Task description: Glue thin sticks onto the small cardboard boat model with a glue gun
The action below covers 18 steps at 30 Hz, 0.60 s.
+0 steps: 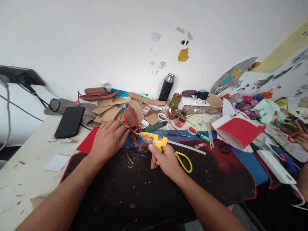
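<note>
My right hand [165, 157] is wrapped round the handle of a yellow glue gun [154, 139], with a clear glue stick [187, 147] sticking out behind it. The gun's nozzle points left, close to the fingertips of my left hand [108, 138]. Those fingertips are pinched at a thin red strip [132, 127] beside a small brown and red model piece [131, 118]. Exactly how the strip meets the model is too small to tell. Yellow-handled scissors [184, 162] lie on the dark mat just right of my right hand.
Cardboard scraps [108, 110], a red model boat [98, 94], a black flask [166, 87] and paint pots [180, 122] stand along the wall. A phone [69, 122] lies left. Red paper [240, 130] and a power strip [275, 166] are right, near another person's hand [302, 140].
</note>
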Tool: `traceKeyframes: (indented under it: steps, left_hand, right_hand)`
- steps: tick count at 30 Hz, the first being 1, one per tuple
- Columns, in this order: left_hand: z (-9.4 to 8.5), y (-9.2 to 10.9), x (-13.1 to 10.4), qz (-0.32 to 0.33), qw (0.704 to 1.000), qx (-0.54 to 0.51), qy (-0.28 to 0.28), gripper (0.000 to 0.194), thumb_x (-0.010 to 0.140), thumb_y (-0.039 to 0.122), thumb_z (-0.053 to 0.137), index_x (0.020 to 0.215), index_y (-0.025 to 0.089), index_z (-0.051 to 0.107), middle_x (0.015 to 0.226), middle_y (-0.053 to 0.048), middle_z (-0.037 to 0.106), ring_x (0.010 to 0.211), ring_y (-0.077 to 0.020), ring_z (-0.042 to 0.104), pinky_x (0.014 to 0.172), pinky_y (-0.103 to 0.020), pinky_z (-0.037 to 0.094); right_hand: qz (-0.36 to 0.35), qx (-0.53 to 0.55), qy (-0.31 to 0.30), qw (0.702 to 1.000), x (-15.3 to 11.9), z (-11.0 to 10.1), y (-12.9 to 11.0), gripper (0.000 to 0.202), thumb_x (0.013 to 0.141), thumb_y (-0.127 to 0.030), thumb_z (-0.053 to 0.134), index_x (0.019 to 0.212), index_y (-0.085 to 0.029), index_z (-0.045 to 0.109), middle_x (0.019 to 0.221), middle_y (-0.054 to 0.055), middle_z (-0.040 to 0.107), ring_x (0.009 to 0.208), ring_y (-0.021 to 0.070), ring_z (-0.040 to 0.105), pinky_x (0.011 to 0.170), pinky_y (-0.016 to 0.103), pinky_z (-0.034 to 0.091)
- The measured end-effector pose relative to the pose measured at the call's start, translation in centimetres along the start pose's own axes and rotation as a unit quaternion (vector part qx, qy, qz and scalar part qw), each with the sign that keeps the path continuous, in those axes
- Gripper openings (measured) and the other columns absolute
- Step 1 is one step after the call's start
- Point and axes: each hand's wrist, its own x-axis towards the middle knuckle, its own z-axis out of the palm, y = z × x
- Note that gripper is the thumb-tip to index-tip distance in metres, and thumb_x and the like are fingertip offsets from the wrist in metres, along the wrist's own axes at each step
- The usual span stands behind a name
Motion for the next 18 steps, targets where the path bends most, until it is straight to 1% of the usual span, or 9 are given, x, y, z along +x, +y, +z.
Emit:
traceKeyframes:
  steps: [6,11,14,16,18]
  left_hand:
    - [-0.15,-0.05,0.02,-0.005,1.0,-0.004,0.009,0.027,0.107,0.032,0.054,0.103,0.018,0.077,0.103,-0.011,0.077,0.094,-0.0304,0.066,0.083,-0.044,0.049]
    - [-0.08,-0.04,0.0,-0.037,0.998,-0.043,0.002,0.027,0.106,0.035,0.055,0.102,0.02,0.078,0.103,-0.012,0.077,0.097,-0.0315,0.067,0.086,-0.046,0.051]
    - [0.04,-0.19,0.03,-0.064,0.992,-0.111,0.021,0.026,0.106,0.035,0.056,0.102,0.02,0.077,0.103,-0.011,0.077,0.098,-0.0292,0.069,0.088,-0.043,0.052]
    - [0.0,-0.41,0.08,-0.092,0.98,-0.175,0.033,0.026,0.105,0.035,0.055,0.102,0.02,0.076,0.102,-0.01,0.076,0.099,-0.0269,0.069,0.089,-0.04,0.053]
    - [-0.18,-0.7,0.16,-0.119,0.964,-0.236,0.029,0.025,0.104,0.037,0.056,0.103,0.02,0.075,0.104,-0.009,0.075,0.1,-0.0257,0.069,0.089,-0.039,0.054]
  right_hand:
    - [0.0,-0.003,-0.002,1.0,0.0,0.06,-0.06,0.069,0.086,-0.08,0.064,0.05,-0.022,0.053,0.041,0.002,0.057,0.036,0.0122,0.054,0.042,0.022,0.045]
    - [-0.011,-0.006,-0.002,1.0,0.05,0.01,0.06,0.067,0.089,-0.077,0.062,0.051,-0.022,0.053,0.041,0.002,0.057,0.036,0.0118,0.054,0.042,0.022,0.043]
    - [-0.015,-0.008,-0.004,1.0,0.1,-0.02,0.05,0.067,0.09,-0.076,0.062,0.051,-0.022,0.054,0.041,0.002,0.057,0.037,0.0117,0.054,0.042,0.022,0.042]
    - [-0.014,-0.008,-0.004,1.0,0.11,0.01,0.01,0.067,0.089,-0.076,0.062,0.051,-0.022,0.054,0.041,0.002,0.057,0.037,0.0116,0.054,0.042,0.022,0.043]
    - [-0.009,-0.005,-0.005,1.0,0.12,0.06,-0.01,0.067,0.088,-0.076,0.063,0.051,-0.022,0.053,0.041,0.002,0.057,0.036,0.0117,0.054,0.042,0.022,0.042]
